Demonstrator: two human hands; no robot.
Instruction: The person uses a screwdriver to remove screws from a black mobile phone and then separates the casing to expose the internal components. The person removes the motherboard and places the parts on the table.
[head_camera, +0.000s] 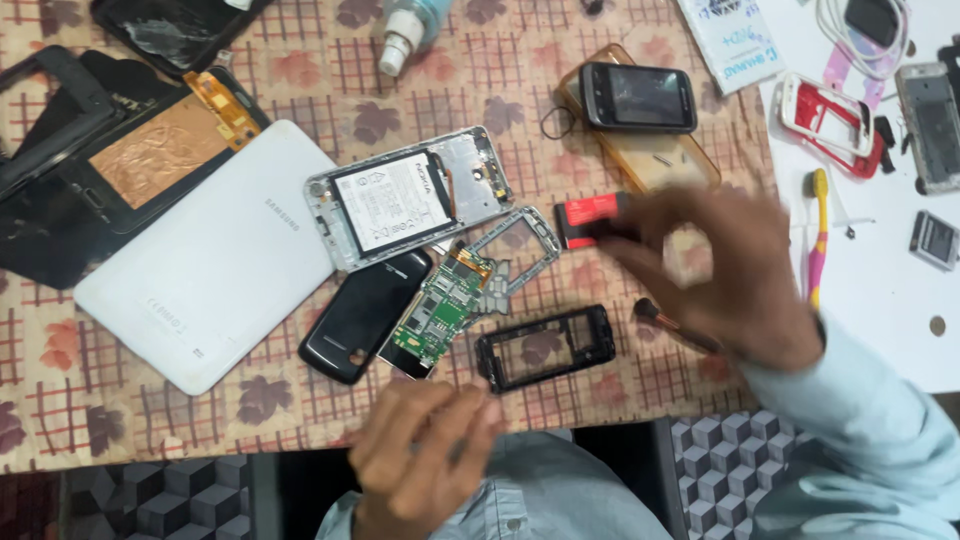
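A phone lies all in pieces on the surface (300, 100), which has a cloth with leaf shapes on it. The taking apart looks mostly done: the black back cover (362, 315) is off, the green circuit board (437, 315) is out, and the black front frame (545, 346) and the grey middle frame (520, 250) lie apart, each by itself. The open phone body with its white battery (405, 197) lies just above them. None of these pieces are joined back together, so I think putting them together is all left to do. The right hand (725, 275) reaches across from the right side, with its fingers pointing left. It pinches a small red and black battery (592, 220) at its right end, just above the surface. The hand is blurry, so it may be moving. A small brush (672, 325) lies partly under this hand. The left hand (425, 450) sits low, near the edge of the surface, just below the black front frame. Its fingers are curled in loosely, and I cannot tell if it holds something tiny. A big white tablet back (205, 265) lies to the left, and a dark phone on an orange case (640, 97) sits further up.
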